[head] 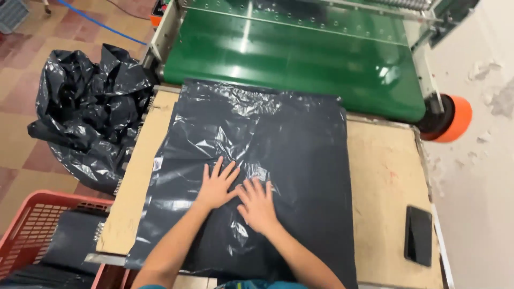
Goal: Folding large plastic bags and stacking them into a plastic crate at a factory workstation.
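Observation:
A large black plastic bag (pixel 278 139) lies spread flat over a wooden table (pixel 383 176). Both my hands press down on its near middle, fingers spread. My left hand (pixel 217 184) lies palm down just left of my right hand (pixel 258 205), their fingertips almost touching. Neither hand grips anything. The bag is wrinkled and shiny around my hands and its far edge reaches the green conveyor belt (pixel 300 64).
A black phone (pixel 418 235) lies on the table's near right corner. A heap of crumpled black bags (pixel 88 112) sits on the floor at left. A red plastic crate (pixel 37 225) with dark bags stands at lower left. An orange roller end (pixel 455 119) sticks out by the white wall.

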